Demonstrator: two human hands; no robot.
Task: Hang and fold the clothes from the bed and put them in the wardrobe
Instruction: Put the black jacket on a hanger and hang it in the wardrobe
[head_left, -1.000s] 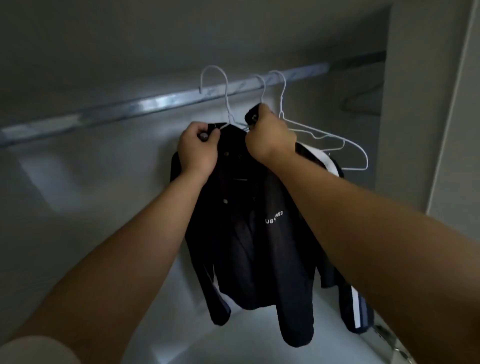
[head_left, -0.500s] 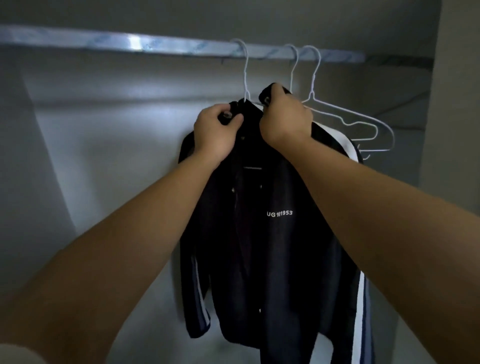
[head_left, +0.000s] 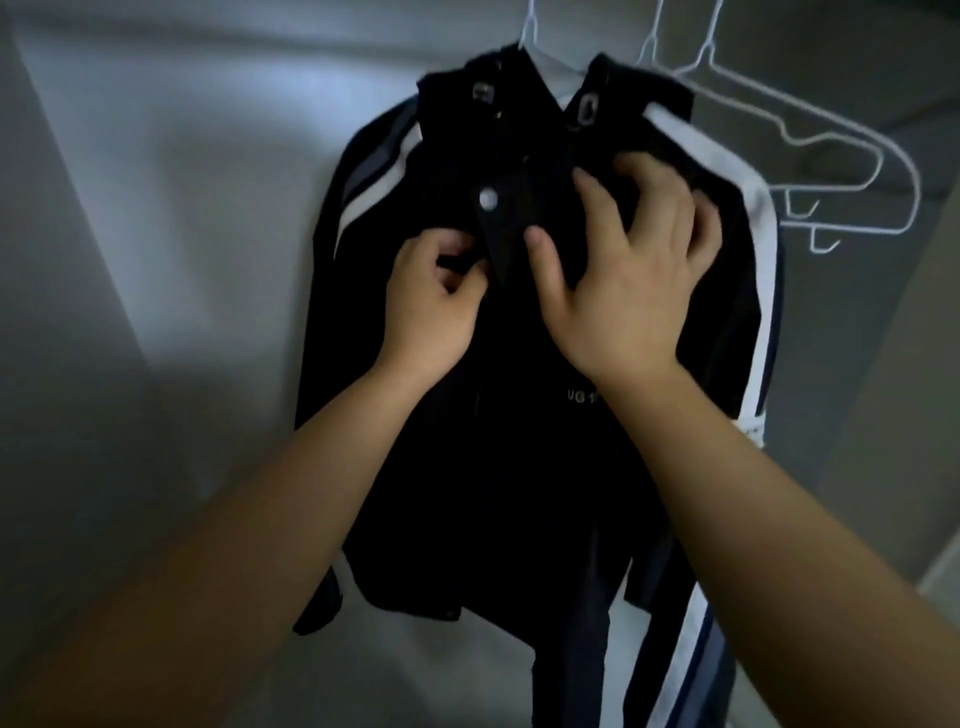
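A black jacket (head_left: 498, 467) with white and blue sleeve stripes hangs on a white wire hanger (head_left: 531, 28) inside the wardrobe. My left hand (head_left: 428, 306) pinches the left front edge of the jacket just below a silver snap button. On the right chest panel, my right hand (head_left: 623, 270) has its fingers spread and bent, pressing the fabric. The collar stands open at the top.
Two bare white wire hangers (head_left: 810, 140) hang to the right of the jacket. The pale back wall of the wardrobe (head_left: 182, 260) lies behind, and a side wall (head_left: 924, 364) closes in at the right. The rail is out of frame.
Both hands have come down from the jacket's collar to its chest. The view has dropped, so the rail is no longer seen.
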